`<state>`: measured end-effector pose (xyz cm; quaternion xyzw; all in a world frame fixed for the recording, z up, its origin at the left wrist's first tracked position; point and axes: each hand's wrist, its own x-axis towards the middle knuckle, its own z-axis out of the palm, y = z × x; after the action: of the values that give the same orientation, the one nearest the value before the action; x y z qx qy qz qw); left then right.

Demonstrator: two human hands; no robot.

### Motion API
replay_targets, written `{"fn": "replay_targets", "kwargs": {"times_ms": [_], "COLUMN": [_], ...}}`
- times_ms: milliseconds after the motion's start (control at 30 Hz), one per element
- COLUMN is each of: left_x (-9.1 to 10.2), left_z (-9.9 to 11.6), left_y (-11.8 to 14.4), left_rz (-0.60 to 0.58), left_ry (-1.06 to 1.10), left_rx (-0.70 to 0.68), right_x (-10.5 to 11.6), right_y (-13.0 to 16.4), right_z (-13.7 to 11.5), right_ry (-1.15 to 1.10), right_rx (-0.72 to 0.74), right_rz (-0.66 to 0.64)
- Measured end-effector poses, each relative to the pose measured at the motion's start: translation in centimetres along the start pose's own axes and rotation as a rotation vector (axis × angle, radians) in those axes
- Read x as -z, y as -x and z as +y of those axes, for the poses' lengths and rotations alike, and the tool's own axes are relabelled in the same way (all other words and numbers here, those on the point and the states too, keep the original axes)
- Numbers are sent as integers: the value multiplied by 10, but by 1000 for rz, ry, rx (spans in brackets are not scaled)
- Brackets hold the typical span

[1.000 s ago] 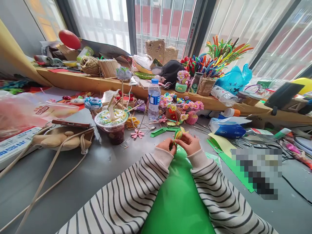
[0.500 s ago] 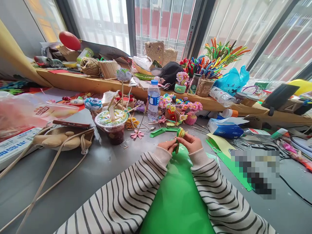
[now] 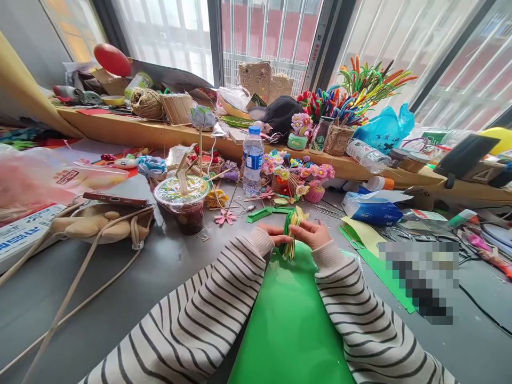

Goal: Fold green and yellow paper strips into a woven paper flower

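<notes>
left hand (image 3: 273,233) + right hand (image 3: 316,233): grip pinching folded paper bundle (image 3: 290,238) | green sheet (image 3: 290,320) below | clutter beyond

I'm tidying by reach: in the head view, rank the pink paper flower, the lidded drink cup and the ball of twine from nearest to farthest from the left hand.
1. Pink paper flower, just left of the left hand.
2. Lidded drink cup, farther left.
3. Ball of twine, on the back ledge.

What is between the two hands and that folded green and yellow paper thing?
Nothing visible. The left hand and the right hand both pinch the folded green and yellow paper piece directly, one on each side, above the green sheet. The plastic drink cup and the water bottle stand farther back.
</notes>
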<state>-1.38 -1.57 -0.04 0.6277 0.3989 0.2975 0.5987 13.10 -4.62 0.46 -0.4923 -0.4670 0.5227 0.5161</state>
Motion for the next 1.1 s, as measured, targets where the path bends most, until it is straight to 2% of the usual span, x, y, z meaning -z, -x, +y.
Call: {"fn": "replay_targets", "kwargs": {"times_ms": [200, 367, 467, 567, 633, 733, 800, 933, 1100], "left_x": [0, -4, -7, -9, -11, -14, -15, -18, -21], "left_z": [2, 4, 3, 0, -2, -3, -2, 2, 1], "left_y": [-1, 1, 3, 1, -1, -4, -4, -3, 0], "left_rz": [-29, -33, -55, -26, 18, 97, 130, 160, 141], "left_ry": [3, 110, 193, 186, 133, 11, -36, -11, 260], "left_rx": [94, 137, 163, 157, 116, 15, -51, -106, 65], "right_x": [-1, -3, -4, -7, -10, -14, -15, -12, -7], "right_y": [-1, -1, -2, -2, -1, -2, -3, -8, -9], "right_z": [-1, 4, 11, 17, 18, 17, 16, 19, 18], "right_ry": [22, 67, 143, 186, 128, -18, -77, -106, -120], "right_rx": [10, 96, 147, 138, 126, 116, 121, 111, 124], "right_rz": [28, 69, 135, 218, 186, 41, 2, 94, 236]}}
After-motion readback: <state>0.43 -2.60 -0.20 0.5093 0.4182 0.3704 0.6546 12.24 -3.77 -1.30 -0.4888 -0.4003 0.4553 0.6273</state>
